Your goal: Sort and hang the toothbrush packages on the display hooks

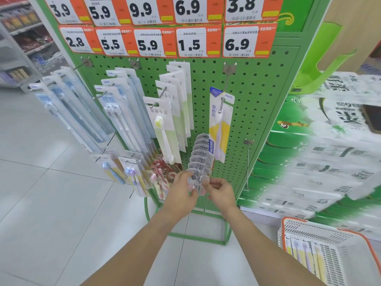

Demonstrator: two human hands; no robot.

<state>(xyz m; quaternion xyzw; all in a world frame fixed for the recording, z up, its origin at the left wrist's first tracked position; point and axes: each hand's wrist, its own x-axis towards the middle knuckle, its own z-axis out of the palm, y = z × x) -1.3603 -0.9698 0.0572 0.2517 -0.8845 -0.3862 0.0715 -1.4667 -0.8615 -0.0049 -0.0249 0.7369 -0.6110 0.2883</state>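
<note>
Both hands at lower centre of frame on a row of clear packs (199, 159) on a low pegboard (257, 96) hook. Left hand (182, 189) curls round front pack; right hand (221, 190) pinches its edge. Basket (288, 226) lower right w/ more brushes.

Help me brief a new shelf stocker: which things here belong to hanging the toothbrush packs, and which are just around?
Job: left hand and right hand gripping the clear packages; empty hook; yellow package; basket of more packs; pegboard.

Just around: price tags; tissue packs; green scoop.
</note>
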